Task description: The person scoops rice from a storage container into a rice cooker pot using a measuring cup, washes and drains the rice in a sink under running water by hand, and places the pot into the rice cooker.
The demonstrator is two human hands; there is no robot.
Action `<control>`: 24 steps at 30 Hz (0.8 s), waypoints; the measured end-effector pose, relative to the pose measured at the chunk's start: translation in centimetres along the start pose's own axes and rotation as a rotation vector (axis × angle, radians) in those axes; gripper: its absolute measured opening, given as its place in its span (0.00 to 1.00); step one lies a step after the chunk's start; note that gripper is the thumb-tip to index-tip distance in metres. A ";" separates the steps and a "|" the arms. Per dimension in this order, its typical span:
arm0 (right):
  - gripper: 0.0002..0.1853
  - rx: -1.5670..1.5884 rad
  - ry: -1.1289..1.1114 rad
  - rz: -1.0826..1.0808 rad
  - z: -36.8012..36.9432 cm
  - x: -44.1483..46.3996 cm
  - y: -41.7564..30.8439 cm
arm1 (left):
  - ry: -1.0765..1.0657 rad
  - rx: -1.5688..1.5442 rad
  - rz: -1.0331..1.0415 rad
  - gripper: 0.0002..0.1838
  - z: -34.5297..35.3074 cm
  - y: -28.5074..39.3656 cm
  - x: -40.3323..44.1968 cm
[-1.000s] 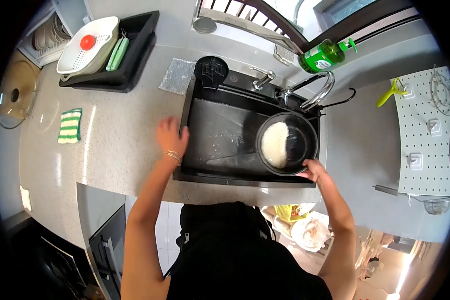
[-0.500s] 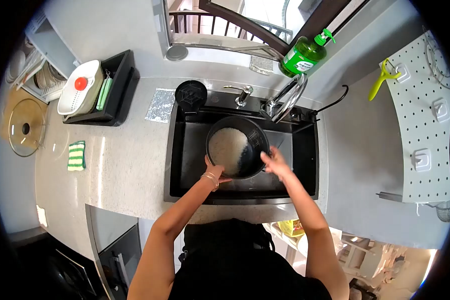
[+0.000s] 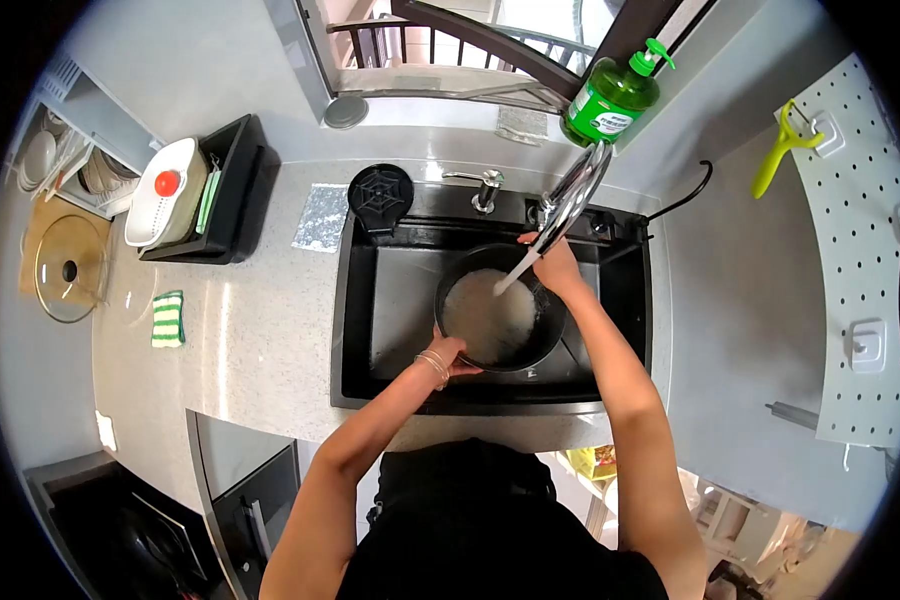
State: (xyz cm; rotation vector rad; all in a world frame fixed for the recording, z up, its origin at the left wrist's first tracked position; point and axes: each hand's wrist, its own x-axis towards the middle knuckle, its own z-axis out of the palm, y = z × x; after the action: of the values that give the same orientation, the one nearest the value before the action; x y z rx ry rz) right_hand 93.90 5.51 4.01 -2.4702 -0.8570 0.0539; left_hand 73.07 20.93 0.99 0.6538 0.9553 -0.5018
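Observation:
A dark round pot [image 3: 555,335] with white rice [image 3: 480,315] in it is over the black sink [image 3: 390,300]. My left hand [image 3: 452,357] grips the pot's lower left rim. Water runs from the chrome faucet [image 3: 577,195] into the rice. My right hand [image 3: 553,262] is beside the faucet, above the pot's upper right side; its fingers are partly behind the spout, and what they touch is hidden.
Behind the sink stand a green soap bottle [image 3: 610,100] and a small chrome dispenser [image 3: 487,192]. A black round rinser [image 3: 380,198] is at the back left corner. Further left are a striped cloth [image 3: 168,320], a black rack [image 3: 232,215] and a glass lid [image 3: 70,268].
The pot moved from the sink's right side toward its middle. My left hand came from the counter to its rim; my right hand left the rim for the faucet. Water now runs.

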 end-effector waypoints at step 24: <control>0.09 -0.083 0.073 0.061 -1.4 -0.3 -1.9 | 0.001 -0.043 0.008 0.50 -0.5 -0.8 0.2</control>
State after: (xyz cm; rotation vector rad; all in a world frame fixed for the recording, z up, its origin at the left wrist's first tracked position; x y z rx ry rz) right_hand 92.89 5.92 6.09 -2.5589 -0.7673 -0.0506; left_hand 72.37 20.64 0.39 0.6187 0.9621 -0.4729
